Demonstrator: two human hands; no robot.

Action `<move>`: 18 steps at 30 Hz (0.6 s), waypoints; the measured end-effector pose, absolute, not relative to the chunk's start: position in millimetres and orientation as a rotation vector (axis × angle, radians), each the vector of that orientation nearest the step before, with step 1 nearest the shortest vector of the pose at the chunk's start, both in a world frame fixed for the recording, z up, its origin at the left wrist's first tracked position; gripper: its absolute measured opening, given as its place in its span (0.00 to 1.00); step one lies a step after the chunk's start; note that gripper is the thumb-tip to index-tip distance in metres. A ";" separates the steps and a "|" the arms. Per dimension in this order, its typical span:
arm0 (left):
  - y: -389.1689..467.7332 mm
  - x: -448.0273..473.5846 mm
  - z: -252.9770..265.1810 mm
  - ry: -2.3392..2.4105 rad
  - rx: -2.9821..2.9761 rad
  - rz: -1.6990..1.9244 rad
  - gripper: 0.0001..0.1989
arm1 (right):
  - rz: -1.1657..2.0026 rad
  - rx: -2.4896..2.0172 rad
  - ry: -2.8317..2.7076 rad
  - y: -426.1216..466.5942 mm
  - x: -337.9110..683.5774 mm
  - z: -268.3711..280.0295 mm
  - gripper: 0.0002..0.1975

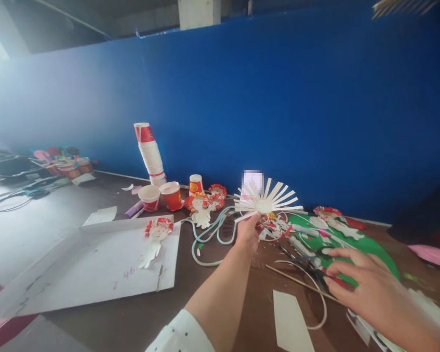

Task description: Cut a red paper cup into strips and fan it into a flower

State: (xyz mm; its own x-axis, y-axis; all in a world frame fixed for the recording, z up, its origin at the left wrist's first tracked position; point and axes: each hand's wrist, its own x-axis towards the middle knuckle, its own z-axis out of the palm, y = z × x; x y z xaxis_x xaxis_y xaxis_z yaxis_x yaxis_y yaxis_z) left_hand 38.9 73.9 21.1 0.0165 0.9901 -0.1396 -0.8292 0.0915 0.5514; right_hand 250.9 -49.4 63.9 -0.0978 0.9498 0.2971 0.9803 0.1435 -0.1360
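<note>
My left hand point(250, 232) is closed on a paper cup cut into strips point(266, 206), pinching it by its edge while the white strips fan out around the round base. To the right, my right hand point(370, 286) has its fingers curled at the handles of black scissors point(310, 264). The blades point left, low over the brown table. A blank white paper piece point(291, 320) lies below them. Behind the scissors is a green sheet point(374, 242) with cut scraps and a paper doll point(339, 222) on it.
A leaning stack of paper cups point(151, 154) stands by the blue partition point(278, 98), near several single cups. A whitish board point(106, 264) on the left bears another paper doll point(156, 242). A pale blue cord point(205, 239) coils mid-table. A thin stick point(297, 281) lies near the scissors.
</note>
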 end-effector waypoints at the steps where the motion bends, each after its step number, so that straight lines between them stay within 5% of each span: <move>1: 73.9 39.0 21.1 0.569 0.359 1.464 0.15 | -0.116 -1.831 -2.120 -50.2 251.0 65.6 0.06; 8: 72.0 37.6 22.6 0.558 0.429 1.486 0.16 | 0.429 -1.779 -1.975 -46.1 248.4 67.1 0.09; 18: 75.8 39.6 18.2 0.596 0.488 1.473 0.17 | 0.299 -1.826 -2.071 -37.8 244.0 64.1 0.12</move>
State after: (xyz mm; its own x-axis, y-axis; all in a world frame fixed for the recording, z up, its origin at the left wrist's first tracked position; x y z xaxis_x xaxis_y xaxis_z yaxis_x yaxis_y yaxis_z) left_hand 39.6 75.8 18.2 0.0030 0.9973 -0.0732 -0.7679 0.0492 0.6386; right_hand 244.0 -37.8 64.1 -0.0985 0.9868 0.1288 0.9100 0.1417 -0.3896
